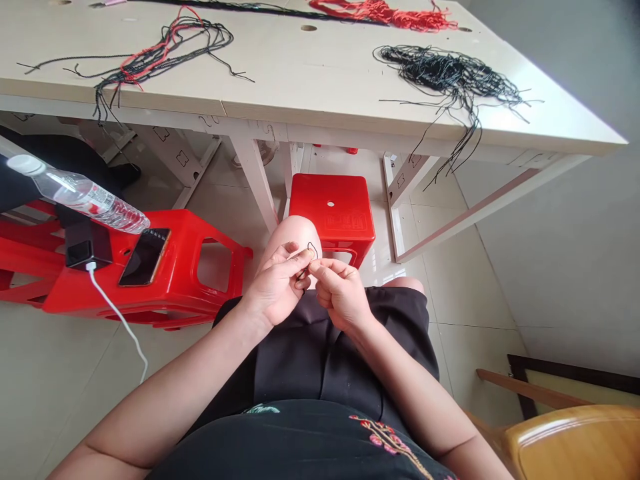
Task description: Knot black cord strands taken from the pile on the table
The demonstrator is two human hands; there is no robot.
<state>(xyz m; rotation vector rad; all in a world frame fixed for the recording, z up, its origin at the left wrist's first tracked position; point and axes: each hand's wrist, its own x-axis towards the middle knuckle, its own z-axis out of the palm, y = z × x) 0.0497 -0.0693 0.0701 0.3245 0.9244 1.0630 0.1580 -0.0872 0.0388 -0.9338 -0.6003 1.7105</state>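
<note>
Above a dark-clad lap [330,347], the left hand [277,285] and right hand [342,292] meet beside a bare knee [295,233], working a thin black cord [317,251] at their fingertips. The cord lies directly at the grip, between the two hands: its small loop stands out toward the far side, just beyond the left thumb tip and slightly nearer the left hand, its short long axis running roughly near to far. Both grips are closed, thumb against finger, the left pinching the cord and the right clamped on it close by; its full path among the fingers is hidden. To the left, a red stool [175,233] bears a phone [145,257], a black charger [89,245] and a clear water bottle [95,200]; another red stool [345,217] stands beyond the knee. Farther off, on the table [300,73], a red-and-black cord bundle [163,57] lies left, a tangled black bundle [440,70] right, and red strands [395,13] along the far side.
</note>
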